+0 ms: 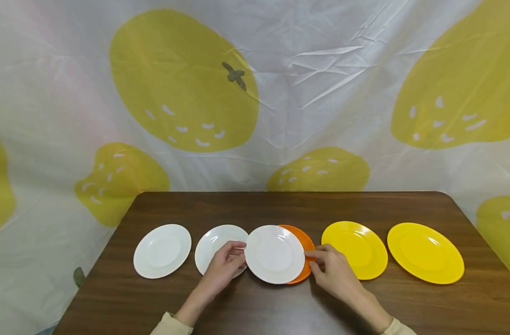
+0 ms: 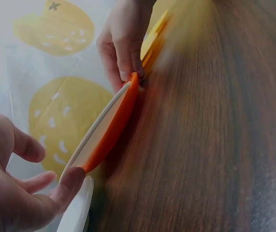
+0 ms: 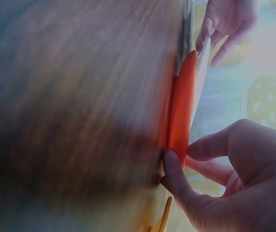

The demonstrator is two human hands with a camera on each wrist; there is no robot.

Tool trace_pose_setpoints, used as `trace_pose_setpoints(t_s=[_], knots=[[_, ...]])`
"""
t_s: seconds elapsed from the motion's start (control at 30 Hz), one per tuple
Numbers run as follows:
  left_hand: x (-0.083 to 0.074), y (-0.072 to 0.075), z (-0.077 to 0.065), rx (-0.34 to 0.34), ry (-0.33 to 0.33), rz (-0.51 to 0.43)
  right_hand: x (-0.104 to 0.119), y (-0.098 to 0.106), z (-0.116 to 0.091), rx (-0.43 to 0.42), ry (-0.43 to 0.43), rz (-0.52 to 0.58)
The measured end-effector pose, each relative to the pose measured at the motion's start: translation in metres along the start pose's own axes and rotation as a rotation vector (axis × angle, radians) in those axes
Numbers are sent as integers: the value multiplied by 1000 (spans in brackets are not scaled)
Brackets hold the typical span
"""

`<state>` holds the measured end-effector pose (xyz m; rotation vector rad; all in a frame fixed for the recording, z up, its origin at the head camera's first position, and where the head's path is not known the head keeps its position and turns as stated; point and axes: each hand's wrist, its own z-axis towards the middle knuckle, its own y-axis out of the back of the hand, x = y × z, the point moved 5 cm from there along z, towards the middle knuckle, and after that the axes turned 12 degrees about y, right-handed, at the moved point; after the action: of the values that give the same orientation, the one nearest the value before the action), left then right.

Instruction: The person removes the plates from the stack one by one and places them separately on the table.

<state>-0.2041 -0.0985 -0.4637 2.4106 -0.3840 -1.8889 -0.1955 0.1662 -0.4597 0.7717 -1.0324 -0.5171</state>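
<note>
A white plate [image 1: 274, 255] overlaps an orange plate [image 1: 307, 246] at the middle of the table, covering most of it. The left hand [image 1: 226, 264] holds the white plate at its left rim, thumb on the near side. At the opposite side, the right hand [image 1: 334, 270] pinches the rim of the orange plate, its index fingertip right at the white rim. In the left wrist view, a narrow gap shows between the white plate's rim and the orange plate [image 2: 113, 133]. Thumb and finger of the right hand [image 3: 244, 179] lie on either side of the orange rim.
Another white plate [image 1: 213, 237] lies partly behind the left hand, with one more white plate [image 1: 162, 251] farther left. Two yellow plates [image 1: 355, 249] [image 1: 425, 253] lie to the right. The brown wooden table [image 1: 280, 209] ends at a fruit-printed curtain [image 1: 301, 116].
</note>
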Motion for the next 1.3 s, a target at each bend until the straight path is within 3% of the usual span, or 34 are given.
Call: trace_pose_setpoints(t_s=[0.27, 0.8, 1.03, 1.3], knots=[[5, 0, 1, -15, 17, 26, -2, -1, -1, 8, -7, 30], [9, 4, -2, -113, 31, -23, -6, -1, 0, 2, -17, 58], [15, 16, -8, -132, 40, -62, -6, -1, 0, 2, -20, 50], [18, 39, -17, -173, 57, -72, -5, 0, 1, 11, -9, 48]])
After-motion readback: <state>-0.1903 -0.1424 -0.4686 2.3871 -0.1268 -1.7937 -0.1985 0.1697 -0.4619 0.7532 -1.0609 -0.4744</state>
